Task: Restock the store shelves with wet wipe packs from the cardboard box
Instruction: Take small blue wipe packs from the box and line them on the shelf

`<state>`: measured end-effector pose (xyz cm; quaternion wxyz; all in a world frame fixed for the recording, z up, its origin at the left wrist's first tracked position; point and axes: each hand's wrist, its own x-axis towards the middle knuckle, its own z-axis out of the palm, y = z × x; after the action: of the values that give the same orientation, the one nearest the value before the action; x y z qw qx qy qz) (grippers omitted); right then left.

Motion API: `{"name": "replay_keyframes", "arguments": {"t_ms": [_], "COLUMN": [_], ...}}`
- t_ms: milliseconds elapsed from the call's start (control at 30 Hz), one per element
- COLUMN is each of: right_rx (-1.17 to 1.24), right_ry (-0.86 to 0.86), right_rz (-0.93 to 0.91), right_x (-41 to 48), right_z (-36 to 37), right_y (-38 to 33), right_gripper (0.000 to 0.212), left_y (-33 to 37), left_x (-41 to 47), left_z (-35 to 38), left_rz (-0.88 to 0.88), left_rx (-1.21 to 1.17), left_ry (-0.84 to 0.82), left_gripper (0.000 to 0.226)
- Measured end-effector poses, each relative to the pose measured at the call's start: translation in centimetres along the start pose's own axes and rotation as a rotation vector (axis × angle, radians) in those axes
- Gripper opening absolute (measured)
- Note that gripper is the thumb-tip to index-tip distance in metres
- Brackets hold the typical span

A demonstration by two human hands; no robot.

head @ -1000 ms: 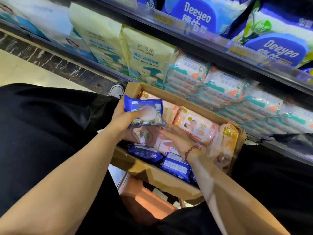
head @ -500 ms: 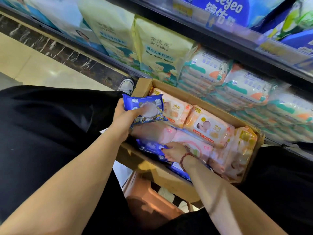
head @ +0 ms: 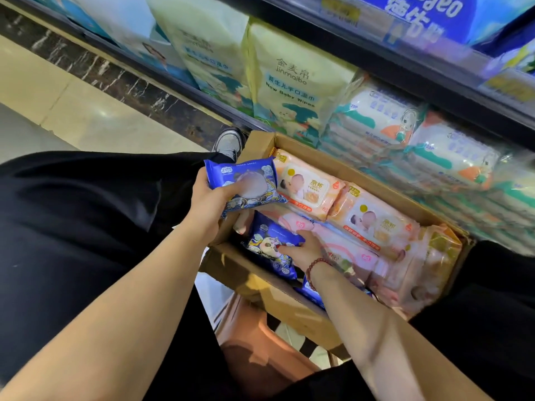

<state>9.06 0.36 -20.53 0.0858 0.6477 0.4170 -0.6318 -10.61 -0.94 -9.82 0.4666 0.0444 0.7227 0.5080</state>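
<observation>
**Blue packs in both hands over the open box**

Cardboard forms the open box (head: 341,172), which sits between the person's knees, close against the lower store shelf (head: 185,88). The left hand (head: 207,202) is clasped around a small blue wet wipe pack (head: 246,183), holding it up just above the box's near-left corner, thumb across its face. The right hand (head: 304,247), with a red bead bracelet (head: 314,269) at the wrist, reaches down inside the box and grips a second blue pack (head: 270,244), which is tilted up at the near wall; how far it is lifted clear of the packs under it is hard to tell.

Along the far side of the box lie pink-orange baby wipe packs (head: 309,189), laid flat and touching one another, with paler pink packs (head: 347,250) beside the right hand. More blue packs (head: 312,296) show beneath the right wrist. On the shelf behind stand tall pale yellow "jinmaibo" wipe bags (head: 292,79) and, to their right, stacks of white and green packs (head: 373,117). A grey shoe (head: 230,141) rests on the floor by the box's far-left corner.
</observation>
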Motion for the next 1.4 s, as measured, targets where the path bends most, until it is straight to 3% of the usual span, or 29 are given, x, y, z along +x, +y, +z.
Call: {"name": "replay_keyframes", "arguments": {"t_ms": [100, 300, 433, 567, 667, 833, 900, 1033, 1067, 1200, 1300, 1400], "right_rx": [-0.064, 0.089, 0.299, 0.275, 0.311, 0.49, 0.535, 0.693, 0.746, 0.797, 0.794, 0.793], "right_ry": [0.072, 0.099, 0.018, 0.063, 0.117, 0.137, 0.149, 0.114, 0.109, 0.14, 0.177, 0.228], "right_rz": [0.04, 0.187, 0.166, 0.088, 0.032, -0.07, -0.128, -0.218, -0.256, -0.381, -0.502, -0.684], "right_x": [0.6, 0.6, 0.6, 0.0, -0.5, -2.2, -3.1, -5.7, -7.1, -12.6, -16.8, -21.6], "right_z": [0.7, 2.4, 3.6, 3.2, 1.6, -1.7, -2.5, -4.6, -5.2, -8.4, -11.0, -13.7], "right_y": [0.1, 0.4, -0.2, -1.3, -1.7, -3.1, -3.8, -5.0, -5.7, -7.7, -9.5, -11.5], "right_gripper": [0.081, 0.08, 0.053, 0.053, 0.068, 0.032, 0.039, 0.092, 0.087, 0.036, 0.052, 0.031], "left_y": [-0.1, -0.3, -0.2, 0.0, 0.3, 2.2, 3.2, 4.9, 5.4, 8.8, 12.6, 17.0], "left_x": [0.1, 0.5, 0.8, 0.8, 0.6, -1.1, -2.3, -4.3, -4.9, -7.8, -9.7, -11.8], "left_z": [-0.2, -0.1, 0.0, 0.0, -0.2, 1.0, 1.8, 2.5, 2.7, 4.0, 4.9, 5.7], "left_rz": [-0.009, -0.039, -0.05, -0.043, -0.038, 0.017, 0.044, 0.1, 0.115, 0.193, 0.292, 0.421], "left_rx": [0.003, -0.025, -0.022, -0.035, -0.034, -0.119, -0.167, -0.219, -0.228, -0.239, -0.205, -0.187], "left_ry": [0.013, 0.004, 0.016, 0.019, 0.021, -0.013, -0.043, -0.099, -0.115, -0.235, -0.311, -0.404], "left_gripper": [0.042, 0.047, 0.045, 0.045, 0.048, 0.044, 0.042, 0.041, 0.039, 0.029, 0.029, 0.033]}}
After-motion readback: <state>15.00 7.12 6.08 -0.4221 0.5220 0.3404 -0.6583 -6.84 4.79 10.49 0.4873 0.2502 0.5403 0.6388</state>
